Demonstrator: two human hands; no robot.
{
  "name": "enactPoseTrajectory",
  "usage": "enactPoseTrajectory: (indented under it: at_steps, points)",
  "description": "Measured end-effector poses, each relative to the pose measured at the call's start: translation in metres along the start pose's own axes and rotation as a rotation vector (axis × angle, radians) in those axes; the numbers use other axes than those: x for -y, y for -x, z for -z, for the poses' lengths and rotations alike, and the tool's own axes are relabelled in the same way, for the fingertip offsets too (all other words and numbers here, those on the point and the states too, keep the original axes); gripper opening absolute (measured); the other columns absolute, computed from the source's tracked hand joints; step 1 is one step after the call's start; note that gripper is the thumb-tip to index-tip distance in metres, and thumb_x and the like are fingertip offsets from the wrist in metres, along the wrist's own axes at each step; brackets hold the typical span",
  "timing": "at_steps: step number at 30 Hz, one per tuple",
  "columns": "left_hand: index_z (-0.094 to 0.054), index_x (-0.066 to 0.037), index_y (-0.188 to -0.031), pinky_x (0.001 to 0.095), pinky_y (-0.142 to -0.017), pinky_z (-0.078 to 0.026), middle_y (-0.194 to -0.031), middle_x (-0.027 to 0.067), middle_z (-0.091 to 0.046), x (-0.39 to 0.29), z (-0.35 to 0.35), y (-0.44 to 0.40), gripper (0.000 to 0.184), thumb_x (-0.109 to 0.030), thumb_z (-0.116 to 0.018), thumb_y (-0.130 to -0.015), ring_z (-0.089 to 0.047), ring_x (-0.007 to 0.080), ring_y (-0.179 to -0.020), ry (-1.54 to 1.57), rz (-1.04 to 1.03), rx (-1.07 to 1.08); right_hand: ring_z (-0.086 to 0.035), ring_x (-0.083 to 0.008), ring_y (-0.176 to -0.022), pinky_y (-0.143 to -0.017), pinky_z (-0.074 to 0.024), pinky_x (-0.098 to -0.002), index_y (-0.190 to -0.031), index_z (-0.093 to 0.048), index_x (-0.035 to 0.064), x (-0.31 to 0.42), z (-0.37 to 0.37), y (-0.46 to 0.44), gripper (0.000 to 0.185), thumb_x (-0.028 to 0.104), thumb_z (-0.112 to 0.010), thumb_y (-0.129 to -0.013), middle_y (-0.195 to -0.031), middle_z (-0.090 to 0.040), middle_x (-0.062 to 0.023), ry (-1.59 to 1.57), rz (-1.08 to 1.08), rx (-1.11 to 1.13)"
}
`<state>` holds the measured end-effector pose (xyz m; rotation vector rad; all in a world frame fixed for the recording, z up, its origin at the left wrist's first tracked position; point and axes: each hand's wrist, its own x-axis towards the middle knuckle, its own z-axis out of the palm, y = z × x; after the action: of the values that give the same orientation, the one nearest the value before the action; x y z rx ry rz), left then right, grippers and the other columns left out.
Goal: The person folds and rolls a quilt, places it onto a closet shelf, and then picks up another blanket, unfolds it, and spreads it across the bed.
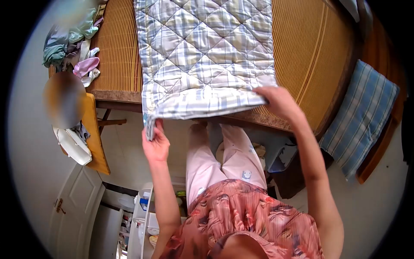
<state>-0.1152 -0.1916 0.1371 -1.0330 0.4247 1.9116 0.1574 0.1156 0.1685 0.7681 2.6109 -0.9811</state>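
Observation:
A quilted plaid blanket (207, 52) in white, blue and pale yellow lies lengthwise on the bamboo mat of the bed (116, 56). Its near end hangs slightly over the bed's front edge. My left hand (156, 144) pinches the blanket's near left corner, which droops below the bed edge. At the near right corner, my right hand (278, 101) grips the blanket's edge, its fingertips partly hidden by the fabric. Between the two hands the near edge is raised a little and curled.
Crumpled clothes (82, 56) lie at the bed's far left. A wooden chair (98, 142) with a white bag (72, 144) stands left of the bed. On the right, a blue striped cushion (362, 116) rests on wooden furniture. A white door (77, 207) and shelves (140, 220) are lower left.

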Motion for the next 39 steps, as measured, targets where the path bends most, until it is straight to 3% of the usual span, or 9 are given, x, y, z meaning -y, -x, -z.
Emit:
enactPoseTrajectory:
  at_steps: [4,10,13,16,18,25,30,33,39]
  points:
    - [-0.04,-0.001,-0.122,0.0421,-0.107,-0.03,-0.138,0.0182,-0.033,0.037,-0.083,-0.035,0.043,-0.033,-0.044,-0.093,-0.034,0.0311,-0.127,-0.224,-0.244,0.294,-0.063,-0.0245,-0.077,-0.069,-0.0518,-0.0365,-0.101,-0.057,0.0077,-0.013,0.053,-0.077,0.029,0.006,-0.062,-0.073,-0.084,-0.064,-0.0103,0.214,-0.059,0.119]
    - [-0.04,-0.024,-0.133,0.0484,-0.11,-0.01,-0.147,0.0036,-0.023,0.084,-0.111,-0.104,0.052,-0.045,-0.05,-0.086,-0.017,0.0276,-0.136,-2.447,-0.899,0.765,-0.057,-0.0264,-0.098,-0.085,-0.0477,-0.0376,-0.125,-0.045,0.0071,-0.049,0.055,-0.155,0.053,-0.004,-0.055,-0.073,-0.104,-0.06,-0.013,0.455,0.023,-0.004]
    - [-0.034,-0.031,-0.137,0.0527,-0.109,-0.007,-0.149,0.001,-0.018,0.076,-0.103,-0.142,0.057,-0.048,-0.049,-0.085,-0.011,0.0262,-0.138,-2.893,-1.114,0.668,-0.048,-0.0244,-0.113,-0.099,-0.0366,-0.0414,-0.132,-0.038,0.0105,-0.049,0.033,-0.154,0.06,-0.005,-0.053,-0.076,-0.121,-0.051,-0.0113,0.628,0.122,-0.319]
    - [-0.033,-0.035,-0.137,0.0536,-0.109,-0.006,-0.15,-0.0022,-0.015,0.074,-0.099,-0.152,0.056,-0.055,-0.042,-0.084,-0.01,0.0238,-0.138,-2.942,-1.015,0.747,-0.026,-0.0208,-0.133,-0.111,-0.0138,-0.0479,-0.138,-0.03,0.0274,-0.028,0.008,-0.126,0.061,0.023,-0.057,-0.084,-0.144,-0.029,-0.0018,0.565,0.276,-0.31]
    - [-0.034,-0.031,-0.137,0.0532,-0.109,-0.006,-0.149,-0.003,-0.016,0.065,-0.095,-0.151,0.057,-0.052,-0.043,-0.085,-0.011,0.0225,-0.138,-2.946,-0.982,0.799,-0.022,-0.0209,-0.135,-0.111,-0.0097,-0.0492,-0.139,-0.028,0.031,-0.045,-0.008,-0.101,0.058,0.043,-0.05,-0.086,-0.146,-0.025,-0.0006,0.538,0.034,-0.149]
    - [-0.031,-0.028,-0.138,0.0583,-0.105,-0.019,-0.149,0.0038,-0.015,0.015,-0.086,-0.127,0.095,-0.026,-0.08,-0.057,-0.012,0.0306,-0.137,-3.022,-0.924,0.642,-0.007,-0.0262,-0.138,-0.111,0.004,-0.0517,-0.144,-0.005,0.0233,-0.065,-0.02,-0.064,0.101,0.055,-0.064,-0.069,-0.15,-0.007,-0.0057,0.439,0.17,-0.209]
    - [-0.034,-0.026,-0.137,0.0519,-0.104,-0.028,-0.148,0.0033,-0.02,0.013,-0.092,-0.141,0.089,0.007,-0.065,-0.061,-0.022,0.0316,-0.134,-3.068,-1.034,0.561,-0.01,-0.0301,-0.137,-0.111,-0.0075,-0.0553,-0.143,-0.012,0.0289,-0.09,-0.015,-0.069,0.099,0.032,-0.074,-0.066,-0.149,-0.011,-0.0083,0.562,0.051,-0.121]
    - [-0.046,-0.022,-0.129,0.0376,-0.101,-0.036,-0.137,0.0048,-0.041,0.015,-0.1,-0.131,0.079,0.018,-0.05,-0.061,-0.04,0.0298,-0.124,-2.959,-1.016,0.598,-0.033,-0.0304,-0.127,-0.108,-0.0246,-0.0494,-0.137,-0.03,0.0234,-0.087,-0.004,-0.066,0.078,0.012,-0.069,-0.07,-0.139,-0.034,-0.0113,0.508,0.08,-0.111]
    - [-0.057,-0.017,-0.116,0.0371,-0.086,-0.047,-0.114,0.0072,-0.06,0.019,-0.088,-0.086,0.056,0.007,-0.054,-0.065,-0.056,0.0285,-0.105,-2.715,-0.489,0.692,-0.053,-0.0286,-0.109,-0.103,-0.0362,-0.0436,-0.125,-0.048,0.0156,-0.064,0.028,-0.011,0.061,-0.001,-0.064,-0.069,-0.115,-0.058,-0.0112,0.148,0.008,0.097]
